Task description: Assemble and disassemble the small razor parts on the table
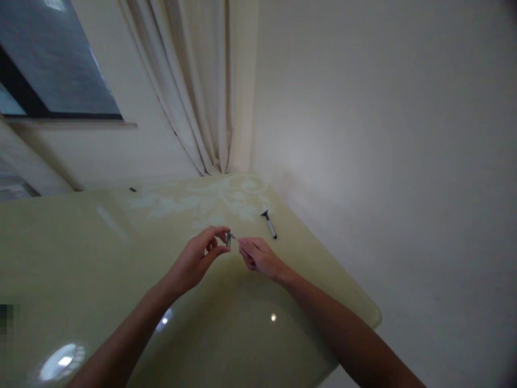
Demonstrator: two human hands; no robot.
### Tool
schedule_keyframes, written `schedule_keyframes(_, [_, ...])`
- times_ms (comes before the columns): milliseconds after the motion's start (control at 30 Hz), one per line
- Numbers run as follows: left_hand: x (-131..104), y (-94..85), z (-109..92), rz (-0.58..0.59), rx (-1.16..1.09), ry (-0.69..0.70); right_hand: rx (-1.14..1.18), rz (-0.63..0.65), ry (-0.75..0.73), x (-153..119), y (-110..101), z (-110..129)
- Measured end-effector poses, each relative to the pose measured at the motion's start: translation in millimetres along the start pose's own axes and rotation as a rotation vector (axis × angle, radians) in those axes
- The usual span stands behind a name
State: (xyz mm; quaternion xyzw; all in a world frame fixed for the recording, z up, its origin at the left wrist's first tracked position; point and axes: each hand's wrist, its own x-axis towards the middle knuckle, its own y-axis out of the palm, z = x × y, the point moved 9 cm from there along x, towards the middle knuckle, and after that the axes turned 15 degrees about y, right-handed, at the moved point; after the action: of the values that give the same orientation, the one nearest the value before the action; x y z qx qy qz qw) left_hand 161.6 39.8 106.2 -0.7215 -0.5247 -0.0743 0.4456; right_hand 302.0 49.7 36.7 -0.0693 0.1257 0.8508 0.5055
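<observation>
Between the thumb and fingers of my left hand is a small, dark, green-edged rectangular piece that looks like a razor cartridge, held upright by its two ends. My right hand pinches a thin whitish stick, possibly a cotton swab. Its tip points left and meets the cartridge's side; whether they touch I cannot tell. Most of the stick is hidden in my fingers. Just beyond my right hand, a razor with a black head and a grey-and-black handle lies on the table.
The glossy pale green table has a leaf pattern at its far corner and reflects lights. A small dark piece lies near its back edge. A wall runs along the right side. Behind hang beige curtains beside a window.
</observation>
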Motion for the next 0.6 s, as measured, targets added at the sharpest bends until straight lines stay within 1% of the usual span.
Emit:
schedule_keyframes(67, [0, 0.1, 0, -0.005, -0.002, 0.007, -0.031, -0.021, -0.006, 1, -2, -1])
schedule_keyframes(167, [-1, -1.6, 1, -0.023, 0.005, 0.003, -0.037, -0.128, -0.031, 2, -14, 1])
schedule_keyframes(200, [-1, -1.6, 2, -0.024, 0.008, -0.001, -0.02, -0.127, -0.036, 1, -14, 1])
schedule_keyframes(333, [0, 0.1, 0, -0.015, 0.007, 0.018, -0.007, 0.022, -0.036, 0, 0, 1])
schedule_keyframes(367, [0, -0.5, -1, -0.021, 0.012, 0.026, -0.031, 0.029, -0.035, 0, 1, 1])
schedule_keyframes(400, [0, -1.7, -2, -0.031, 0.019, 0.03, -0.063, 0.012, -0.037, 0, 0, 1])
schedule_keyframes(500, [0, -6.1, -4, -0.057, 0.045, 0.025, -0.127, -0.098, -0.048, 1, -12, 2])
schedule_keyframes(533, [1, -6.8, -5, -0.055, 0.05, 0.021, -0.128, -0.111, -0.048, 1, -14, 2])
schedule_keyframes(600, [2, -6.6, -7, -0.04, 0.053, 0.021, -0.119, -0.068, -0.045, 0, -10, 2])
